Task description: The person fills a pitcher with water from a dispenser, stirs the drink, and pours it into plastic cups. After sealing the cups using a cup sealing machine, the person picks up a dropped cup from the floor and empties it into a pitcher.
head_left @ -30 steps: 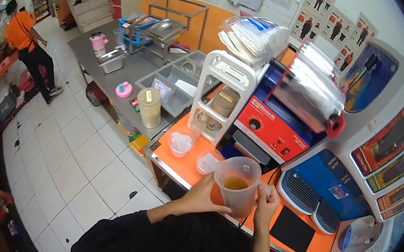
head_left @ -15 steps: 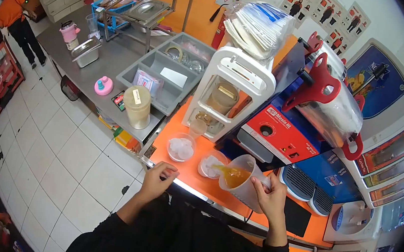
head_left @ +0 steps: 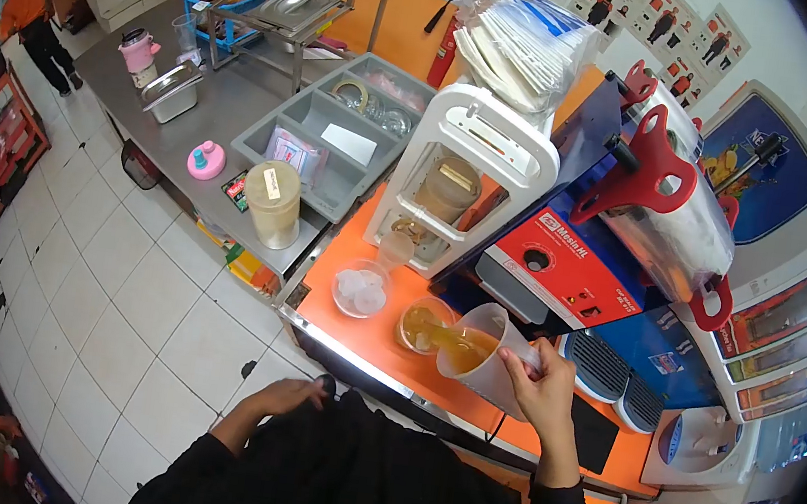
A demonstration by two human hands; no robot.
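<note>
My right hand (head_left: 537, 379) is closed round the handle of a translucent plastic pitcher (head_left: 496, 386), tilted to the left. A yellow-brown drink (head_left: 472, 349) runs from its lip into a clear plastic cup (head_left: 407, 337) on the orange counter. Beside that cup stands another clear cup with ice (head_left: 359, 292). My left hand (head_left: 285, 397) hangs low in front of my body, off the counter's edge, with its fingers loosely stretched to the right. No held object shows in it; a small dark shape lies by its fingertips.
Behind the cups stand a white dispenser frame (head_left: 416, 193) and a red-and-blue cup sealing machine (head_left: 563, 262). To the left, a steel table holds a grey divided tray (head_left: 318, 166) and a lidded canister (head_left: 272, 216). A person (head_left: 34, 20) in orange stands far left.
The drink now covers the ice in the cup under the pitcher. My left hand has dropped down and left, away from the counter edge. My right hand keeps the pitcher tilted.
</note>
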